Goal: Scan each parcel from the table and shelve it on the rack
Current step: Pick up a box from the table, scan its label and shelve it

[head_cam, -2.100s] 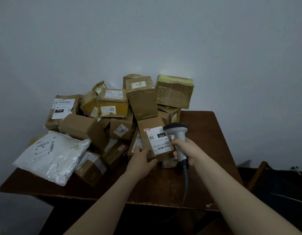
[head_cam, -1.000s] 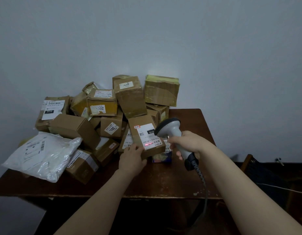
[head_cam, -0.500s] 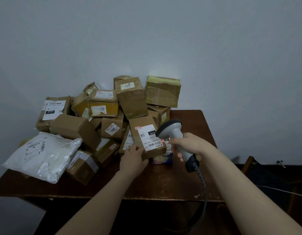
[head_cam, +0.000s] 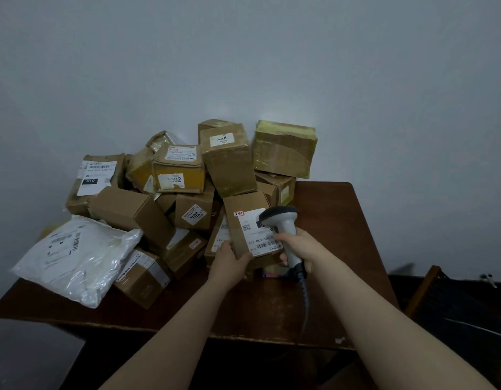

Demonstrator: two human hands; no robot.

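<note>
Head view, starting at the left of the brown table (head_cam: pixel 331 220): we see a white plastic mailer (head_cam: pixel 74 257) lying flat, with a heap of cardboard boxes (head_cam: pixel 187 178) piled behind and beside it against the wall. At the front of the heap, our left hand (head_cam: pixel 229 263) grips the lower left corner of a small brown parcel (head_cam: pixel 240 204), fingers curled round its edge. The parcel leans back on the heap, its white label (head_cam: pixel 257 240) facing us (the print is upside down). Just right, our right hand (head_cam: pixel 300 249) is wrapped round the handle of a grey scanner (head_cam: pixel 284 226), whose head overlaps the label's upper right corner. A coiled cable (head_cam: pixel 304 291) drops from the handle. A dark wooden frame (head_cam: pixel 429 285) stands at far right.
</note>
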